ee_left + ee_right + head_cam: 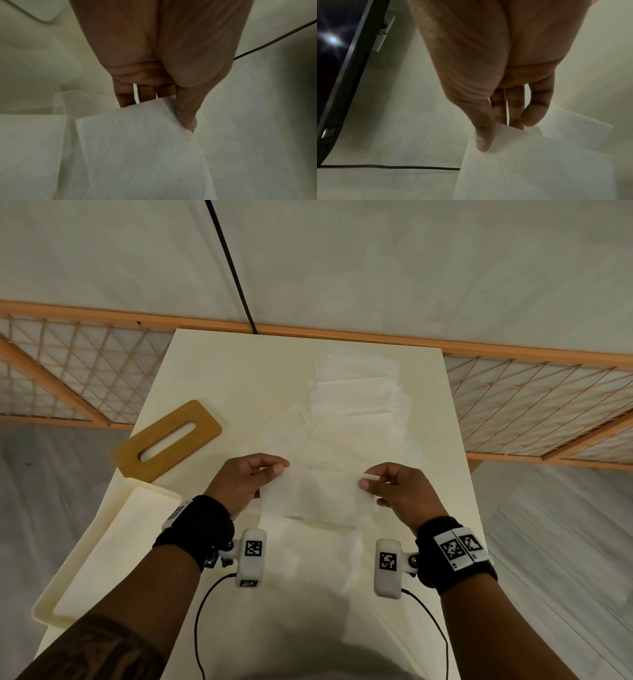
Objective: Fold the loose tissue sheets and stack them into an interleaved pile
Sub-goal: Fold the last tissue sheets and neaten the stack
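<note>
A white tissue sheet (317,494) is held up just above a cream table (212,378), near its front edge. Its left edge is pinched between thumb and fingers of the left hand (245,479), and its right edge is pinched the same way by the right hand (399,491). From the left wrist, the thumb (186,108) is seen pressed on the sheet's top corner, with the fingers behind it. From the right wrist, the thumb (483,136) is seen lying on the sheet's face, the fingertips tucked behind its edge.

More loose sheets (356,392) are spread flat and overlapping on the table beyond the held one, towards the far edge. A wooden lid (168,438) with a long slot is laid at the table's left side. A cream box (102,546) is set just in front of the lid, overhanging the left edge. A black cable (229,265) is seen running up the wall behind the table.
</note>
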Demonstrator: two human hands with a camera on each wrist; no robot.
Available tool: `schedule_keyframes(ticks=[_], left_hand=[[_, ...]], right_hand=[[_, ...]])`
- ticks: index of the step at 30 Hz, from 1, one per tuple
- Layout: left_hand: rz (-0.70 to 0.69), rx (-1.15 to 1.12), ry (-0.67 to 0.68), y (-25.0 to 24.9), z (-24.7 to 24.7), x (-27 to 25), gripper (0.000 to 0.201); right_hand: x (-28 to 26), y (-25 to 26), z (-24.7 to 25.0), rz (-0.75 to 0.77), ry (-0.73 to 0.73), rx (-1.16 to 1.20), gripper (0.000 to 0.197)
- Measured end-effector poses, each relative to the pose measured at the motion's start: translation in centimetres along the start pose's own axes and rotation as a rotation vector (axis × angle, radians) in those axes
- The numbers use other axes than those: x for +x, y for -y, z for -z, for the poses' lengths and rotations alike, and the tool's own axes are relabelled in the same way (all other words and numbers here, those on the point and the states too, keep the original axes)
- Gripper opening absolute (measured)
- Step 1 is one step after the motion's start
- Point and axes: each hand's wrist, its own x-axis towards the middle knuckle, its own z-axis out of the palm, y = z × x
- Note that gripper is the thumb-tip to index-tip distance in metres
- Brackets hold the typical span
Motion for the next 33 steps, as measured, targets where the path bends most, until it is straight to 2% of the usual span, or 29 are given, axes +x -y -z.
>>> schedule_keyframes(ticks=[3,6,10,13,17,20,22,24,26,28,30,33], left_hand=[[0.042,-0.043,0.024,0.3,-0.2,0.1,0.011],[0.054,-0.038,0.043,1.1,-0.3,0.2,0.014],[-0.073,0.183,-0.014,2.2,-0.2,0.7,0.013],[-0.083,0.397,0.070,3.1,0.0,0.7,0.019],[-0.031,0.659,0.195,5.2,-0.1,0.0,0.026],[-0.018,0.768,0.224,7.2,-0.2,-0.3,0.036],[-0.072,0.922,0.251,8.1,-0.8,-0.6,0.035],[-0.190,1.181,0.233,8.1,-1.8,-0.9,0.030],[-0.321,1.290,0.253,7.4,-3.5,-1.1,0.044],[-0.374,1.393,0.356,6.8,-5.3,-1.1,0.059],[-0.296,1.525,0.427,6.8,-6.6,-0.8,0.071],[-0.154,1.563,0.468,6.8,-7.3,-0.3,0.064]], right_hand=[[0.0,-0.5,-0.1,0.014,-0.038,-0.121,0.013],[0.1,-1.0,-0.4,-0.027,0.013,-0.130,0.015],[-0.3,-2.2,-1.1,-0.066,0.046,-0.082,0.012],[-0.8,-3.8,-1.5,-0.137,0.082,-0.011,0.013],[-1.2,-6.8,-1.8,-0.217,0.168,-0.320,0.028],[-1.8,-8.5,-2.7,-0.248,0.149,-0.475,0.031],[-2.3,-9.1,-3.5,-0.261,0.105,-0.536,0.033],[-2.5,-9.5,-3.8,-0.274,0.033,-0.558,0.039],[-2.4,-9.6,-3.9,-0.275,0.007,-0.597,0.047],[-2.3,-9.7,-3.9,-0.279,0.022,-0.637,0.051],[-2.1,-9.7,-3.8,-0.282,0.012,-0.647,0.048],[-1.9,-9.7,-3.4,-0.272,-0.009,-0.604,0.039]])
